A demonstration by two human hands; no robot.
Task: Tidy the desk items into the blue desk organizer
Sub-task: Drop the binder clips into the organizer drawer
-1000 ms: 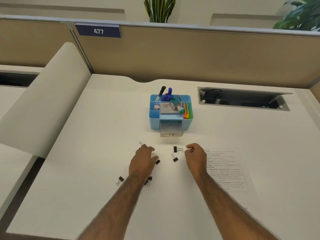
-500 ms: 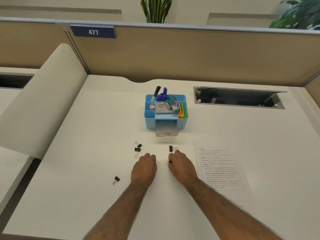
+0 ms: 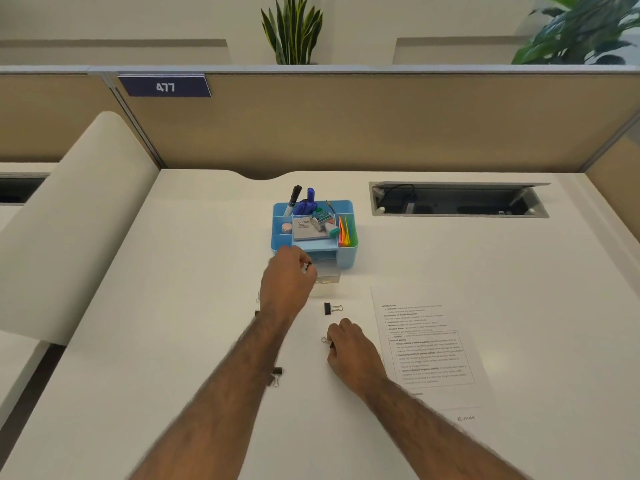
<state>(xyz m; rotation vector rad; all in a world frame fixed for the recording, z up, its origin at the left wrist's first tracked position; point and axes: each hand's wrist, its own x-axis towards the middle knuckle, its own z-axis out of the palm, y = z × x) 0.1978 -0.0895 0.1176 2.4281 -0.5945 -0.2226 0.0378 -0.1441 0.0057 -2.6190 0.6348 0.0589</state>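
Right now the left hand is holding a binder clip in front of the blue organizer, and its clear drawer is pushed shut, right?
Not quite: the clear drawer is pulled out, as the head view shows. The left hand does hold a binder clip in front of the blue organizer.

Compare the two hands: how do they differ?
The left hand is at the clear drawer of the blue organizer; the right hand sits nearer the person, beside the printed sheet. The left hand's binder clip is nearly hidden in its fingers; the right hand's shows its wire loop. Both pinch a clip.
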